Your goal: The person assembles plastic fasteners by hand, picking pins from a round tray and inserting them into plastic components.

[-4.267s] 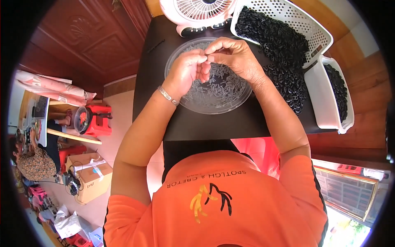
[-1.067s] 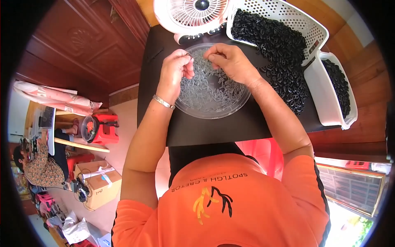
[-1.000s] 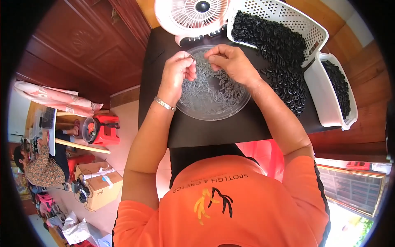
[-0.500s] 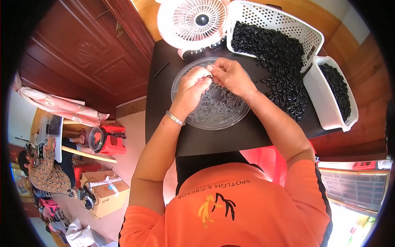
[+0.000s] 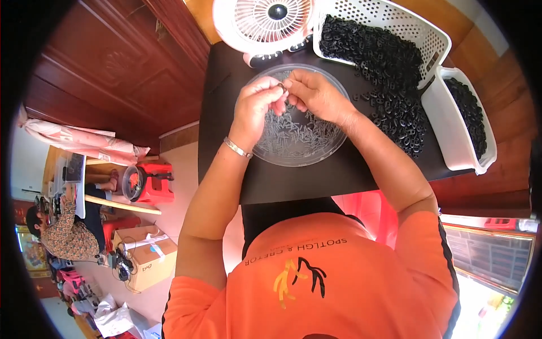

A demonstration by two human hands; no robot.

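Observation:
My two hands meet above a round clear plastic tray (image 5: 299,163), which holds many small translucent stick-like pieces (image 5: 307,137). My left hand (image 5: 252,107) pinches a small dark piece (image 5: 282,87) between thumb and index finger. My right hand (image 5: 320,97) is closed, its thumb and index finger pressed together against that same piece. Whatever else sits in the right fingertips is too small to make out. To the right of the tray, loose black link-shaped pieces with holes (image 5: 400,117) spread over the dark tabletop (image 5: 220,141).
A white perforated basket (image 5: 436,45) lies tipped, black pieces spilling from it. Beside it a white bin (image 5: 449,138) holds more. A white fan (image 5: 248,31) stands behind the tray. Leftward, a person (image 5: 70,237) sits at another table near a cardboard box (image 5: 149,265) and red stool (image 5: 155,183).
The view has shifted, so the tray and table sit higher in it. My hands stay together over the tray, with the fingertips slightly repositioned around the small dark piece.

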